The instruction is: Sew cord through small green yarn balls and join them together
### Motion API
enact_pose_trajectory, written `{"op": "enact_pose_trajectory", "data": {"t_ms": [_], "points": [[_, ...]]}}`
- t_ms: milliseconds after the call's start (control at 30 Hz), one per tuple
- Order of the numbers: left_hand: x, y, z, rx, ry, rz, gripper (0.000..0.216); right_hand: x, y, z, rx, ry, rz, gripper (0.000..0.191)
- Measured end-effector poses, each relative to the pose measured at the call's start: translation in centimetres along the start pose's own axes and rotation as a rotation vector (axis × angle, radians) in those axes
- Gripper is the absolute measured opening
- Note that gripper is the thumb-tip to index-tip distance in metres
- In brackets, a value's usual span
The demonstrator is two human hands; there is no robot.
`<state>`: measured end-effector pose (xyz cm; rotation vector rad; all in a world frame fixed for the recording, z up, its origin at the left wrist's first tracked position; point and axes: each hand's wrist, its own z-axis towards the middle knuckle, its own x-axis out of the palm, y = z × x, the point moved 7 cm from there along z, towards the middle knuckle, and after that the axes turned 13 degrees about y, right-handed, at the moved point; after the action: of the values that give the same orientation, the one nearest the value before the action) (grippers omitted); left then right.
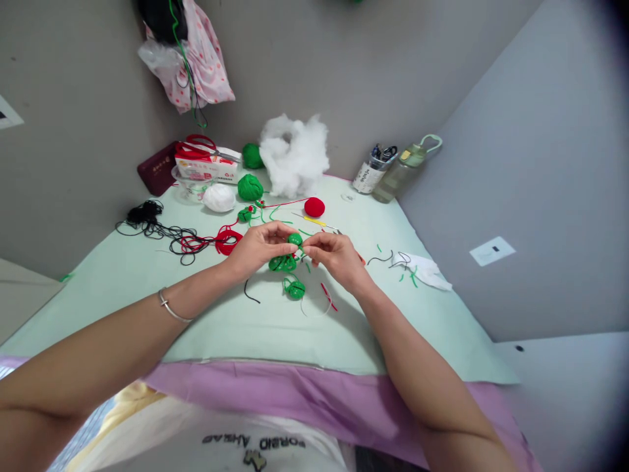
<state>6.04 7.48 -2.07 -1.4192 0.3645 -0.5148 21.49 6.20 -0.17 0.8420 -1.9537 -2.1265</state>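
A small green crocheted piece (pixel 283 263) with a rounded green top is gripped between the thumb and fingers of my left hand (pixel 258 249), above the table. At its right edge, the fingertips of my right hand (pixel 337 259) are pinched together. Whatever lies between them is too small to make out. Just below my hands a second green crocheted piece (pixel 295 290), with a dark line across it, rests on the table. Near it lie a short red strip (pixel 329 297), a thin pale loop and a black yarn end (pixel 251 292).
Behind my hands are a yellow-handled hook (pixel 314 221), a red yarn ball (pixel 314 207), green yarn balls (pixel 250 188), white yarn (pixel 219 198) and fluffy stuffing (pixel 295 154). Tangled black yarn (pixel 147 216) is left; red-handled scissors (pixel 199 147) top a box. A bottle (pixel 400 174) stands back right.
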Motion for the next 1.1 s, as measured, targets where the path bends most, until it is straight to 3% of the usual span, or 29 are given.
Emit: {"op": "enact_pose_trajectory", "data": {"t_ms": [233, 667, 733, 900, 1100], "points": [[0.3, -0.2, 0.0, 0.024, -0.008, 0.03, 0.036, 0.6, -1.0, 0.2, 0.081, -0.017, 0.232, 0.032], [0.9, -0.3, 0.1, 0.03, 0.022, 0.009, 0.033, 0.7, 0.0, -0.2, 0.034, 0.01, 0.347, 0.022], [0.9, -0.2, 0.0, 0.024, 0.029, 0.017, 0.032, 0.5, 0.2, -0.2, 0.026, 0.017, 0.277, 0.019], [1.0, 0.7, -0.1, -0.066, 0.074, 0.149, 0.032, -0.5, 1.2, -0.6, -0.084, -0.091, -0.195, 0.014], [1.8, 1.0, 0.0, -0.115, 0.182, 0.151, 0.035, -0.2, 1.1, -0.2, -0.15, -0.034, -0.132, 0.009]]}}
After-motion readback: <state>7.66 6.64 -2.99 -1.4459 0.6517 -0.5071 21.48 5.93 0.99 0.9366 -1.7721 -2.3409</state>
